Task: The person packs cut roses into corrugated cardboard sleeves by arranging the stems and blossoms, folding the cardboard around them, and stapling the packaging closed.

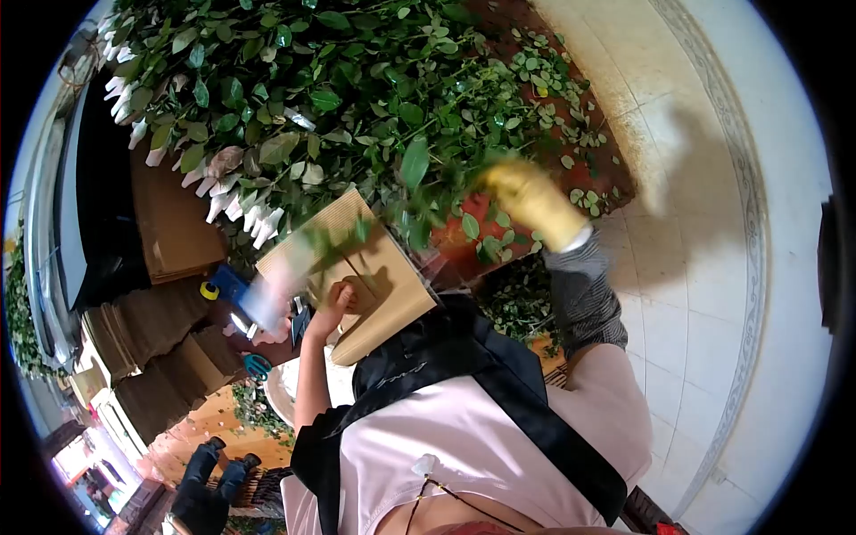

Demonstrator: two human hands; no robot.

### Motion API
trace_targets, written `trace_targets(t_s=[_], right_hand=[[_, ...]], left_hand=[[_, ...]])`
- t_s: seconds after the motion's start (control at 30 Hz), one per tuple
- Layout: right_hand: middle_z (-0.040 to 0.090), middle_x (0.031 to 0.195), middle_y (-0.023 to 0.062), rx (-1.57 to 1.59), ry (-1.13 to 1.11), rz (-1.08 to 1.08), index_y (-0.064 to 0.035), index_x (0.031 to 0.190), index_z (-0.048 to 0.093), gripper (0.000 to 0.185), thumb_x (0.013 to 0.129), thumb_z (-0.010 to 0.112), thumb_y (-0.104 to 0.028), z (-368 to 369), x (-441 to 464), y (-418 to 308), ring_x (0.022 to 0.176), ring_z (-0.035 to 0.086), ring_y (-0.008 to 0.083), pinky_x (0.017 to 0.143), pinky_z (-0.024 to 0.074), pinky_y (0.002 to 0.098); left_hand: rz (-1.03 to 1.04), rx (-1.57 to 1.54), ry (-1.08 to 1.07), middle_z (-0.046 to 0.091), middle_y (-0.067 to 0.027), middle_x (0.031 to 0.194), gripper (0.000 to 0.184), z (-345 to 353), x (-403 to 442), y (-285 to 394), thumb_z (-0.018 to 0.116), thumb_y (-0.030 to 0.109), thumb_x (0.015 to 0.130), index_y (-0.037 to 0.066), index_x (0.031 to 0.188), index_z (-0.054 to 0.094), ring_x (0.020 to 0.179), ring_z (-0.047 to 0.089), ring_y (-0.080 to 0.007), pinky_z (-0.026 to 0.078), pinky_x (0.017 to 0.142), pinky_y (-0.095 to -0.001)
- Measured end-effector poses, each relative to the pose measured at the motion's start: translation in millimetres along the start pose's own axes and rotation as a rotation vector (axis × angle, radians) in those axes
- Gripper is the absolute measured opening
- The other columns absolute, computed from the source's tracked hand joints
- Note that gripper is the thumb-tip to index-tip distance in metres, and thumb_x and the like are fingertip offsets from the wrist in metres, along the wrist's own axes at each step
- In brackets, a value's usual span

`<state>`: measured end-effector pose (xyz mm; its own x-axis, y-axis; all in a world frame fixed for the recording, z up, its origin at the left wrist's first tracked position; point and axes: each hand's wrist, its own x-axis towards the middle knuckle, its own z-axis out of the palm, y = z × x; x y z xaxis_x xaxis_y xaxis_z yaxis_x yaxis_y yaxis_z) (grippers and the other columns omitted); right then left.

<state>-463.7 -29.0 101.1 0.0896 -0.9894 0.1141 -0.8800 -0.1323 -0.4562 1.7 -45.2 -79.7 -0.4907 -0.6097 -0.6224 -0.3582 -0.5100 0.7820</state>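
View, head: one, worn on the person's head, facing forward and steeply down. Field: wide and rounded, edges curved, corners black. Nearest, lower centre: the wearer's pink top (473, 428), seen from above. Middle range, within arm's reach: left hand (337, 301) left of centre, right hand (533, 201) right of centre. Beyond, upper part: leafy stems (357, 98), viewed from above. Right side: tiled floor (669, 294), lower than the work surface. Far lower left: another person's legs (212, 477), small at the margin.

The glove (535, 201) is yellow; the sleeve (584, 290), grey, finely patterned; the shirt (446, 423), pale pink; the apron (446, 348), black; the leaves (415, 160), green
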Motion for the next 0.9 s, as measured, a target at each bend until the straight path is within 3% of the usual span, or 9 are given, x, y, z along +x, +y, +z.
trace_targets(t_s=[0.03,0.13,0.2,0.27,0.37,0.6,0.8,0.83,0.9], right_hand=[[0.071,0.102,0.0106,0.064,-0.015,0.006,-0.0089,0.103,0.072,0.016,0.087,0.068,-0.010,28,-14,-2,0.097,0.067,0.0298,0.090,0.0518,0.0418],[0.069,0.081,0.0093,-0.134,-0.342,0.040,-0.0080,0.094,0.073,0.014,0.082,0.065,-0.006,108,-48,-1,0.079,0.066,0.0297,0.078,0.0531,0.0432],[0.070,0.083,0.0113,-0.168,-0.399,0.079,-0.0087,0.095,0.072,0.013,0.085,0.064,-0.011,145,-66,13,0.082,0.068,0.0289,0.081,0.0533,0.0443],[0.070,0.084,0.0134,-0.209,-0.461,0.111,-0.0093,0.096,0.071,0.013,0.088,0.063,-0.015,144,-66,17,0.084,0.069,0.0280,0.085,0.0535,0.0453],[0.063,0.132,0.0115,0.170,-0.721,0.362,-0.0106,0.133,0.060,0.042,0.098,0.060,-0.033,93,-31,9,0.117,0.063,0.0277,0.099,0.0503,0.0409],[0.071,0.102,0.0141,0.142,0.126,0.045,-0.0055,0.113,0.068,0.025,0.088,0.067,-0.011,115,42,-29,0.096,0.067,0.0321,0.088,0.0541,0.0414],[0.067,0.125,0.0096,-0.426,0.123,0.283,-0.0115,0.110,0.068,0.024,0.086,0.068,-0.016,182,33,31,0.130,0.052,0.0284,0.119,0.0266,0.0470],[0.067,0.127,0.0091,-0.390,0.003,0.277,-0.0124,0.108,0.068,0.024,0.085,0.070,-0.017,153,38,18,0.131,0.052,0.0280,0.117,0.0295,0.0474],[0.068,0.124,0.0099,-0.248,0.316,0.322,-0.0130,0.110,0.069,0.028,0.082,0.071,-0.007,138,42,26,0.127,0.056,0.0307,0.116,0.0329,0.0474]], left_hand=[[-0.131,-0.143,0.158,0.062,-0.0117,0.104,0.037,13,-22,49,0.057,0.031,0.103,0.000,0.124,0.057,0.090,0.060,-0.0172,0.052,0.081,-0.0328],[-0.082,0.309,-0.180,0.061,-0.0137,0.122,0.046,-27,-20,32,0.053,0.036,0.105,0.003,0.137,0.053,0.098,0.060,-0.0177,0.052,0.087,-0.0343],[-0.265,-0.084,-0.131,0.056,-0.0140,0.137,0.048,-20,-15,35,0.060,0.027,0.099,0.000,0.139,0.052,0.108,0.061,-0.0217,0.046,0.097,-0.0300],[-0.019,0.187,-0.211,0.059,-0.0156,0.129,0.045,-17,-19,10,0.064,0.018,0.094,0.001,0.135,0.056,0.103,0.063,-0.0239,0.050,0.090,-0.0313],[0.219,0.541,-0.035,0.060,-0.0129,0.109,0.031,10,-26,8,0.073,0.011,0.088,0.000,0.116,0.066,0.093,0.063,-0.0204,0.051,0.082,-0.0310],[0.324,0.645,0.082,0.061,-0.0150,0.101,0.026,22,-32,22,0.072,0.014,0.087,0.002,0.110,0.072,0.089,0.064,-0.0318,0.053,0.081,-0.0378],[0.402,0.633,0.171,0.059,-0.0164,0.099,0.019,24,-28,15,0.069,0.010,0.088,0.002,0.103,0.074,0.095,0.062,-0.0349,0.052,0.084,-0.0383],[0.451,0.615,0.134,0.059,-0.0164,0.098,0.018,21,-26,10,0.070,0.010,0.086,0.001,0.102,0.074,0.095,0.061,-0.0338,0.051,0.085,-0.0380],[0.379,0.607,0.109,0.059,-0.0167,0.099,0.020,19,-24,4,0.072,0.012,0.084,0.002,0.101,0.075,0.097,0.060,-0.0332,0.050,0.087,-0.0387]])
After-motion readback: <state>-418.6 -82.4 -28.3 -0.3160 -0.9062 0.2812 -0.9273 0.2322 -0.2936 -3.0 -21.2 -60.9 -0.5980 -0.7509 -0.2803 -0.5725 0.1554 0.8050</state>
